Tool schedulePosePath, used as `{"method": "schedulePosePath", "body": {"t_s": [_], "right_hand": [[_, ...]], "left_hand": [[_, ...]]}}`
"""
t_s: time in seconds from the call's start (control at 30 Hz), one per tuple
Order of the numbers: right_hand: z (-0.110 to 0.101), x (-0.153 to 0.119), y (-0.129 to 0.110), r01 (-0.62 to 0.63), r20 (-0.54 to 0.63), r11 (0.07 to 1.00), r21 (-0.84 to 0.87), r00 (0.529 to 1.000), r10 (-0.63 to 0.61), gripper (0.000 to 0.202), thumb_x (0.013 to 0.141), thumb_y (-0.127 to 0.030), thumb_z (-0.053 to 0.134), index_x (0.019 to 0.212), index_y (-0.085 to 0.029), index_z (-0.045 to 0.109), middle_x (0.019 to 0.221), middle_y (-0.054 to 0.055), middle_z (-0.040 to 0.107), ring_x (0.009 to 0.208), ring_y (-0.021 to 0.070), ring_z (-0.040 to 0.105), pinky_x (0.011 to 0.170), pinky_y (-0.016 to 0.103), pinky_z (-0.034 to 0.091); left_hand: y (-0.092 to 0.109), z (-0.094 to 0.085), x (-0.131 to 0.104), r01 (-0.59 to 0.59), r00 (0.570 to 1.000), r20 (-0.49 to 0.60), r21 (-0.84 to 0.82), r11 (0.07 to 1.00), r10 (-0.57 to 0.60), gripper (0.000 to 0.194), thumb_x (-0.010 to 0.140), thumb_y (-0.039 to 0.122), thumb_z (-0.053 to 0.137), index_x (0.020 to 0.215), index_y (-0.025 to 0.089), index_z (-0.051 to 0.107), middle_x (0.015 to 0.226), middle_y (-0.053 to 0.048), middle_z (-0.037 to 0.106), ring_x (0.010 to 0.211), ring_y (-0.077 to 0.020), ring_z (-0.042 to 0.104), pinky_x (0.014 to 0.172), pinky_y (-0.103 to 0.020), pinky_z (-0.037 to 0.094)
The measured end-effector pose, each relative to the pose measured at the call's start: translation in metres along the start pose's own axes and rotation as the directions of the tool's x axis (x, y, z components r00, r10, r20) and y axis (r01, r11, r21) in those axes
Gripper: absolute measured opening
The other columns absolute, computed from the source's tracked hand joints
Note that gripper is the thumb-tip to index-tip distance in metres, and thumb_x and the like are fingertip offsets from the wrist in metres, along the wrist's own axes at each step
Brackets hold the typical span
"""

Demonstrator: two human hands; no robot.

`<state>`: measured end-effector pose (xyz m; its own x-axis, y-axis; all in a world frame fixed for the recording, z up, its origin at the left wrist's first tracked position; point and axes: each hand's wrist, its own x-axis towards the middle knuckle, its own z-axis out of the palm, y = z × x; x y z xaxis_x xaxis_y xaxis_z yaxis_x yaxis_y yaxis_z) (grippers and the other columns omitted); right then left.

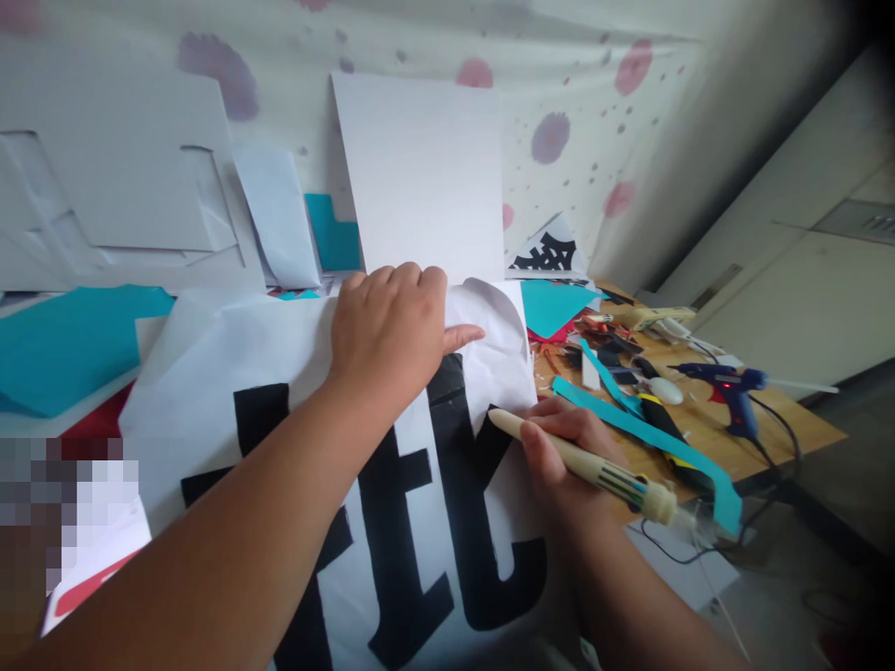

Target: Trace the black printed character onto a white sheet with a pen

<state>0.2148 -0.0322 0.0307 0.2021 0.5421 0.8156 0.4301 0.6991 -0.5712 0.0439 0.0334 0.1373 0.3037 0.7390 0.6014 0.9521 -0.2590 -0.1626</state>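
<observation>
A large white paper (412,438) with bold black character strokes (482,531) spreads in front of me. My left hand (392,321) bears on its far part, fingers bent over the top edge with their tips hidden, thumb stretched to the right across the sheet. At the paper's right side my right hand (570,457) grips a thick cream multicolour pen (584,464). The pen's tip touches, or nearly touches, the top of a black stroke. Beside the left thumb the paper's upper right corner curls and wrinkles.
On the wooden table (804,433) at right lie a blue glue gun (727,387) with its cord, teal strips (650,433), a black-and-yellow cutter (667,433) and scraps. White boards (426,177) lean at the back. Teal card (70,345) lies at left.
</observation>
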Motion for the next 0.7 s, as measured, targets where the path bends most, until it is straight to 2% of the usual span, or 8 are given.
{"method": "schedulePosePath", "body": {"t_s": [0.13,0.27,0.5,0.7], "right_hand": [[0.0041,0.0009,-0.0003,-0.026,-0.055,0.998,-0.05,0.998,0.024,0.019,0.082,-0.024,0.068,0.07,-0.026,0.054,0.063,-0.002,0.062,0.055,0.0162,0.061,0.051,0.031,0.048],[0.0061,0.0029,0.001,0.009,-0.091,0.999,-0.042,0.996,-0.013,0.019,0.081,-0.021,0.068,0.069,-0.024,0.053,0.063,-0.003,0.063,0.054,0.0153,0.06,0.052,0.03,0.048],[0.0026,-0.0011,0.0064,-0.044,-0.104,0.993,0.112,0.993,0.056,0.018,0.083,-0.026,0.069,0.071,-0.023,0.056,0.066,-0.002,0.064,0.058,0.0143,0.06,0.054,0.028,0.047],[0.0058,0.0015,0.0,-0.003,-0.119,1.0,-0.022,0.993,0.001,0.017,0.08,-0.022,0.071,0.068,-0.023,0.057,0.064,-0.004,0.064,0.054,0.0136,0.061,0.052,0.027,0.046]], "left_hand": [[-0.0004,0.001,0.0,-0.001,1.0,-0.011,0.002,1.0,0.001,0.045,0.084,0.064,0.061,0.095,0.021,0.062,0.087,-0.009,0.068,0.089,-0.0294,0.062,0.071,-0.037,0.035],[-0.0009,0.0019,0.0007,-0.003,1.0,-0.012,-0.007,1.0,0.003,0.046,0.083,0.064,0.061,0.095,0.019,0.062,0.086,-0.009,0.067,0.088,-0.0299,0.062,0.07,-0.037,0.034],[-0.0007,0.0,0.0008,-0.005,1.0,-0.002,-0.009,1.0,0.005,0.046,0.084,0.064,0.06,0.095,0.02,0.062,0.088,-0.01,0.068,0.088,-0.0294,0.063,0.07,-0.037,0.035],[-0.0005,-0.0004,0.0006,0.0,1.0,0.007,-0.006,1.0,0.0,0.045,0.084,0.064,0.061,0.095,0.02,0.062,0.087,-0.009,0.068,0.089,-0.0291,0.063,0.071,-0.036,0.035]]}}
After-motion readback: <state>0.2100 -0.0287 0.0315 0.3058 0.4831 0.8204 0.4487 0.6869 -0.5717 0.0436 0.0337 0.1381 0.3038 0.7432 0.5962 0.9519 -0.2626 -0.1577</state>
